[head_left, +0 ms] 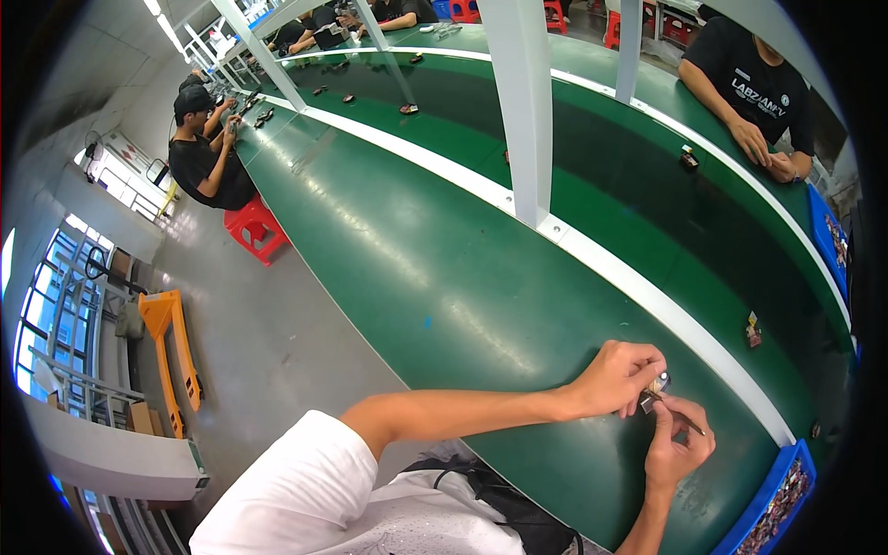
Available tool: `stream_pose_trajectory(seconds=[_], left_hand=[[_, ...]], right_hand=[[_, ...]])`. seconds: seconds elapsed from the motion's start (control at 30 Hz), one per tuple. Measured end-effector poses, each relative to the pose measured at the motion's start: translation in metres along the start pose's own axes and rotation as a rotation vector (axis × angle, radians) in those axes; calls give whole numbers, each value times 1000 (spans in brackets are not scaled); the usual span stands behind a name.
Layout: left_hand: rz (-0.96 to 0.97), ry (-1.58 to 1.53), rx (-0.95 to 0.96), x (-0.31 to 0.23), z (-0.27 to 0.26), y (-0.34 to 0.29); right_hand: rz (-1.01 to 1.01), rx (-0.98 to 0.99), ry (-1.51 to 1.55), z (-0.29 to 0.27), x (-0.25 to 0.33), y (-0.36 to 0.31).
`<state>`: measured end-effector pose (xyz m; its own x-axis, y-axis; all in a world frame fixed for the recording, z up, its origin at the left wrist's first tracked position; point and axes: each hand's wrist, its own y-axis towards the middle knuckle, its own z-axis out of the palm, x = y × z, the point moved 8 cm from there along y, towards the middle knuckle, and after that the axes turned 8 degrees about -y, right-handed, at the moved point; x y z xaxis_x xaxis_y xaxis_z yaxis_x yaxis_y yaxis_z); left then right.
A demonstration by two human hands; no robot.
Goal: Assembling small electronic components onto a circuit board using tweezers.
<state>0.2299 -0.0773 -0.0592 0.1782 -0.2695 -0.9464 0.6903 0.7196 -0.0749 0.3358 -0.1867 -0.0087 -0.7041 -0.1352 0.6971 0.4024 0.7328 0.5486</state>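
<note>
Over the green worktop [444,305], my left hand [615,375] pinches a small metallic part [660,381] between thumb and fingers. My right hand [680,444] is closed on a thin dark tool [689,423], which looks like a pair of tweezers. The tool's inner end meets the small part. Fingers cover much of the part, so its exact kind is hidden. Both hands nearly touch each other around it.
A blue bin [772,495] of small parts stands at the right. Beyond a white rail [647,296] runs a dark green conveyor belt [638,176] carrying small assemblies [754,330]. A white post [523,120] rises from the rail. Co-workers sit across and further left; an orange pallet jack [166,342] stands on the floor.
</note>
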Motion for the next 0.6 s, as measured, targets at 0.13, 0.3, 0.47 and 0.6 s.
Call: stream_pose_trajectory(seconds=[0.13,0.3,0.47,0.6], left_hand=[[-45,3,5,1,-2,2],[-41,18,9,5,-2,3],[-21,65,13,3,2,2],[27,70,-19,1,-1,16]], right_hand=[[10,-6,6,1,-1,0],[0,-20,8,-2,-1,0],[12,12,-12,-4,3,-1],[45,-92,24,-18,-4,-3]])
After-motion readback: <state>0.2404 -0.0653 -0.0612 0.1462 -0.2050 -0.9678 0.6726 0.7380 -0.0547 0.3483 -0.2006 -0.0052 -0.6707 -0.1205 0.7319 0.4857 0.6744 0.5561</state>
